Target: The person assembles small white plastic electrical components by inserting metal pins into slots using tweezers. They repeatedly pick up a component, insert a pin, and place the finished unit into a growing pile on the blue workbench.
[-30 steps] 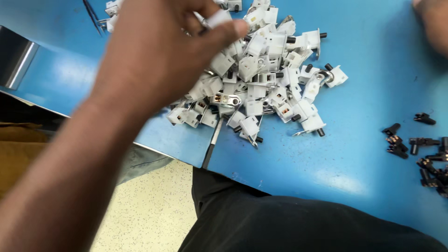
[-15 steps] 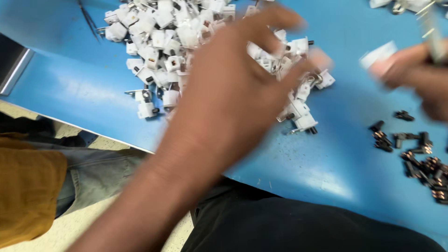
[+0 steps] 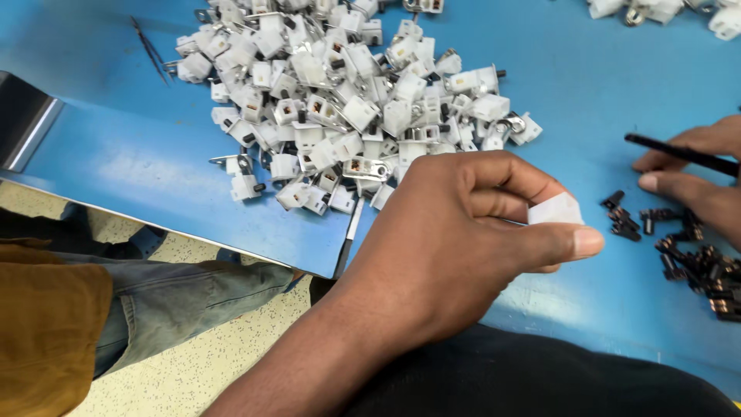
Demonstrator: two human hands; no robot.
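My left hand (image 3: 471, 232) pinches one small white plastic part (image 3: 554, 210) between thumb and fingers, low over the blue table (image 3: 116, 162), just right of the big pile. That pile of white plastic parts (image 3: 347, 100) with metal tabs spreads across the table's upper middle. My right hand (image 3: 695, 181) is at the right edge, gripping a thin black tool (image 3: 675, 153) above a heap of small black parts (image 3: 695, 262).
Black tweezers (image 3: 150, 50) lie at the table's upper left. A metal strip (image 3: 23, 120) sits at the left edge. More white parts (image 3: 664, 11) lie at the top right. Someone's leg in jeans (image 3: 177, 293) is below the table edge.
My left hand has drawn back from the pile toward the right with one white part in it. My right hand has come lower on the right, now by the black parts.
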